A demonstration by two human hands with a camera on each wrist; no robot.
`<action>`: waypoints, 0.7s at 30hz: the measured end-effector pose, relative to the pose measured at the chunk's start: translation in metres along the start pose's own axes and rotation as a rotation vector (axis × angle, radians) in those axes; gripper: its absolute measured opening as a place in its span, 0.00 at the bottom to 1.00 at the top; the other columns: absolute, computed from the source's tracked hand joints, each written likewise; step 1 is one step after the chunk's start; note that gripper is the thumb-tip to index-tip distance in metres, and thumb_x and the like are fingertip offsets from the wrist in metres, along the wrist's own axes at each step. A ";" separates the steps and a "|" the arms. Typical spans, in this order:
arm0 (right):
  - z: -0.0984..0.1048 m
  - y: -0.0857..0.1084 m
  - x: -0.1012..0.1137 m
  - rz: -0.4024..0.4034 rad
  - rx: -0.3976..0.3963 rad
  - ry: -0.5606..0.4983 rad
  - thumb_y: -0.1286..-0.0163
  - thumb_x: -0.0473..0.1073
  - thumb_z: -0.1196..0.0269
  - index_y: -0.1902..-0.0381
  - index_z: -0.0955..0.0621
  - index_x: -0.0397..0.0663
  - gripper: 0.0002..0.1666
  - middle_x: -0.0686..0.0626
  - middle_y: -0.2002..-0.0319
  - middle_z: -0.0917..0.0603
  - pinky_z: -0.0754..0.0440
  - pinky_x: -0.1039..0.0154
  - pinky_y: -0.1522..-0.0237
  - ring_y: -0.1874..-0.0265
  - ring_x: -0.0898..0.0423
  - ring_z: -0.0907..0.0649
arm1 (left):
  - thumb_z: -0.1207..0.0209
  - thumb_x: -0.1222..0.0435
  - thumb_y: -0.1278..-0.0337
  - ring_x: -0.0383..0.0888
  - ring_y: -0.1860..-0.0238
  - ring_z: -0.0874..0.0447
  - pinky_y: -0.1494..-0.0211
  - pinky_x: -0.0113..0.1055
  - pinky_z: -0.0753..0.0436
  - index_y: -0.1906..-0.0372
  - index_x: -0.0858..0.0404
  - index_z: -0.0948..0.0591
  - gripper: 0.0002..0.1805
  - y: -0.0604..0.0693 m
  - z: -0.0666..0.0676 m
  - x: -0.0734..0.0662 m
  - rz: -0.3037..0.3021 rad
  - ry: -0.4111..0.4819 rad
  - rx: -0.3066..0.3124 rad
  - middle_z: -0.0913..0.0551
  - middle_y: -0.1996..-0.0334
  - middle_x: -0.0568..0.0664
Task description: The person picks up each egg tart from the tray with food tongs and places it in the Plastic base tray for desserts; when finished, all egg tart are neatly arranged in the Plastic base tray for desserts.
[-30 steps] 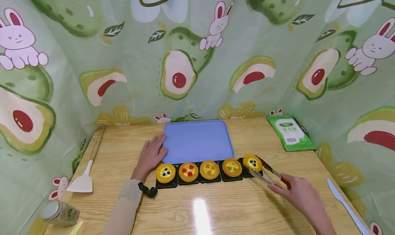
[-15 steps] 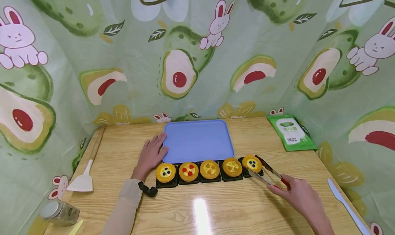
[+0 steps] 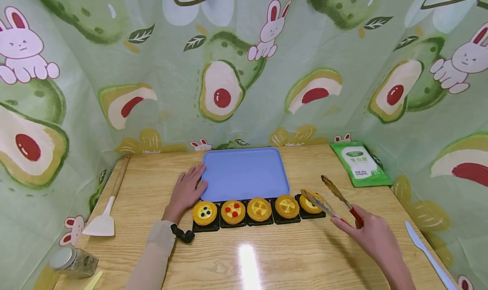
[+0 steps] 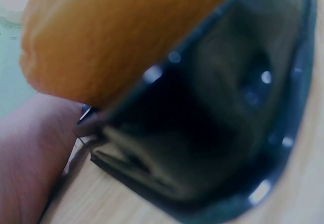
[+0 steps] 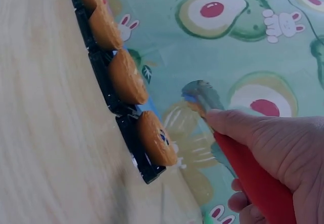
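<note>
My right hand (image 3: 375,235) holds a pair of red-handled tongs (image 3: 335,192), their arms spread and raised over the rightmost tart (image 3: 308,204), partly hiding it. That tart sits tilted in its black tray, apart from the tongs in the right wrist view. To its left stand more tarts in black trays: two with yellow wedges, a red-dotted tart (image 3: 233,212) and a blue-dotted tart (image 3: 204,213). My left hand (image 3: 187,192) lies flat, fingers straight, at the left edge of the blue tray (image 3: 244,175). Close up, the left wrist view shows a black tart tray (image 4: 202,133) and a blurred tart.
A white spatula (image 3: 103,222) with a wooden handle and a glass jar (image 3: 74,262) are at the left. On the right lie a green-and-white packet (image 3: 359,164) and a pale blue plastic knife (image 3: 427,252). A patterned curtain encloses the back and sides.
The tongs have let go of the rightmost tart, opened and lifted, leaving it in its black tray. My left hand has stayed put.
</note>
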State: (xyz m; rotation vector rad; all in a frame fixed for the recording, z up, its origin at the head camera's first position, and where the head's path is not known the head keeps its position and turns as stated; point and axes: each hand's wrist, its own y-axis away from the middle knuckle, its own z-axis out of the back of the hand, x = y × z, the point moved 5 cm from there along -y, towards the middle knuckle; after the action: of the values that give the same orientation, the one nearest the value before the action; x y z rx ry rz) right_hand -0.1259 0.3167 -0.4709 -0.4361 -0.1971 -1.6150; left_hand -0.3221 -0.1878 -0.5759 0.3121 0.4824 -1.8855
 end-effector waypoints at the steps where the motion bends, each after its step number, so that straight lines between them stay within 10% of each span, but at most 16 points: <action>1: 0.001 -0.002 0.001 0.008 -0.015 -0.004 0.35 0.70 0.30 0.71 0.25 0.49 0.32 0.53 0.81 0.33 0.42 0.63 0.79 0.83 0.56 0.35 | 0.53 0.44 0.21 0.57 0.17 0.49 0.18 0.62 0.54 0.16 0.54 0.41 0.38 0.000 0.000 0.000 0.001 0.000 0.000 0.43 0.17 0.48; 21: -0.043 -0.097 -0.021 0.016 -0.075 -0.189 0.28 0.59 0.31 0.68 0.28 0.38 0.31 0.47 0.79 0.27 0.34 0.62 0.79 0.82 0.53 0.30 | 0.52 0.45 0.21 0.57 0.17 0.49 0.18 0.63 0.54 0.16 0.54 0.41 0.37 0.000 0.000 -0.001 0.005 -0.006 -0.011 0.43 0.17 0.48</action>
State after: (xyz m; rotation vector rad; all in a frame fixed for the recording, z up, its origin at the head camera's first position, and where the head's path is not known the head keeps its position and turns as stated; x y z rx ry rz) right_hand -0.2274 0.3287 -0.5056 -0.6475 -0.2753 -1.5686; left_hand -0.3217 -0.1870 -0.5757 0.2998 0.4867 -1.8775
